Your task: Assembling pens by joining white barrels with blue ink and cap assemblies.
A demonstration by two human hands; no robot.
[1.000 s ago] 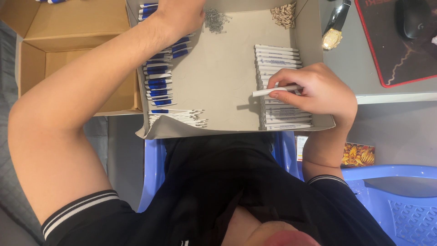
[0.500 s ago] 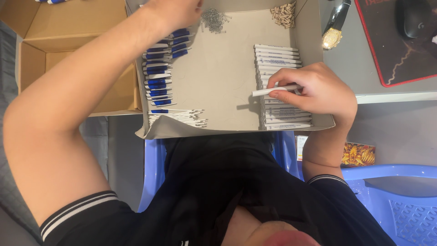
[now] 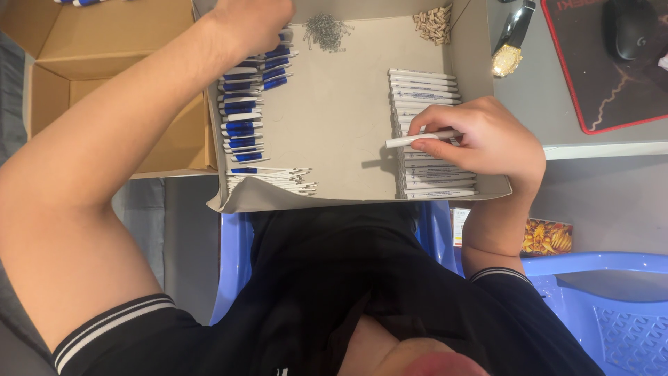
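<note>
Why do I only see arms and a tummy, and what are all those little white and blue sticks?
There is no machine here. A person wears a camera on the head, and it looks straight down, so you see only their black shirt and two bare arms.

In front of them is a shallow grey cardboard tray. Along one side lies a row of white pen barrels. Along the other side lies a row of blue and white pen parts. At the far end are a heap of tiny metal springs and a heap of small tan bits.

The right hand pinches one white pen barrel in its grip. The left hand reaches to the far end of the blue row; I cannot tell if it holds anything.

Beside the tray is an open brown box.
</note>
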